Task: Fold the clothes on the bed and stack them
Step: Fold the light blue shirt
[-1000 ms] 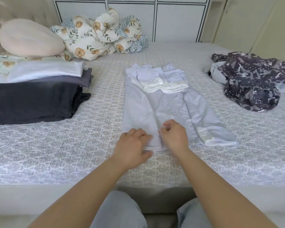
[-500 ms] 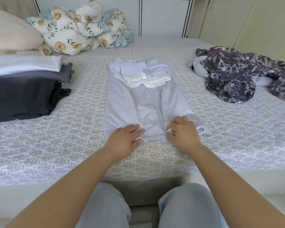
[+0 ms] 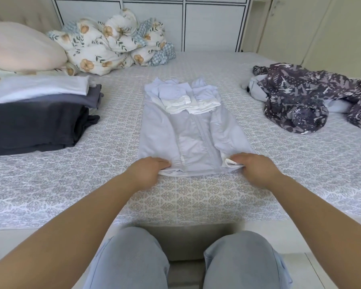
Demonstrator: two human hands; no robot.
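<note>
- The bed (image 3: 196, 205) holds a folded stack (image 3: 35, 113) to your left and a patterned heap (image 3: 300, 101) to your right.
- The pale shirt (image 3: 188, 130) lies between them, its right flap now folded in.
- Your left hand (image 3: 146, 172) and right hand (image 3: 256, 170) have moved apart to the hem corners, each pinching one, so the lengthwise fold looks next.

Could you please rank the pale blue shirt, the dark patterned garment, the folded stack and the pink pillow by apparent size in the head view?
1. Pale blue shirt and folded stack: similar in extent, so not ranked; the stack is cut off by the frame's edge.
2. Dark patterned garment, crumpled and also cut off.
3. Pink pillow, farther away, so unsure.
</note>
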